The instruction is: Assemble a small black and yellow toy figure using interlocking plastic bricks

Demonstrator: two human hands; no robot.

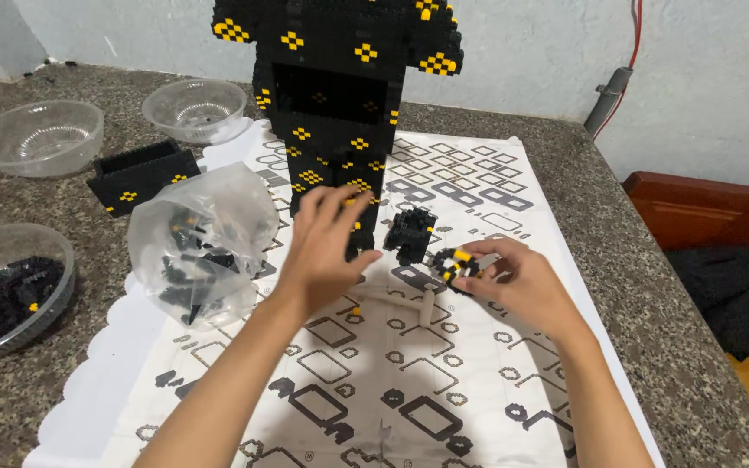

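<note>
- Pinched between thumb and fingertips, our right hand (513,282) holds a small black-and-yellow brick piece (454,264) just above the printed instruction sheet (444,381); the grip is narrow and closed on it.
- Our left hand (322,251) hovers with its fingers spread wide and slightly curled, holding nothing that we can see; its fingertips sit near the foot of the tall black brick figure (331,95).
- We see a second small black brick cluster (411,232) standing on the sheet between our 2 hands, just above and to the left of the held piece, close to it but apart from it.
- From the right-hand grip, that cluster lies up and to the left, and the tall figure lies further the same way; our left hand is nearer to the figure, and the right is nearer to the cluster.
- The held piece is squat, with no clear long axis that we can tell.
- A clear plastic bag of black pieces (201,247) rests to the left of our left wrist, near it but not touching.
- 1 pale tool-like stick (426,308) lies on the sheet below the held piece, untouched.
</note>
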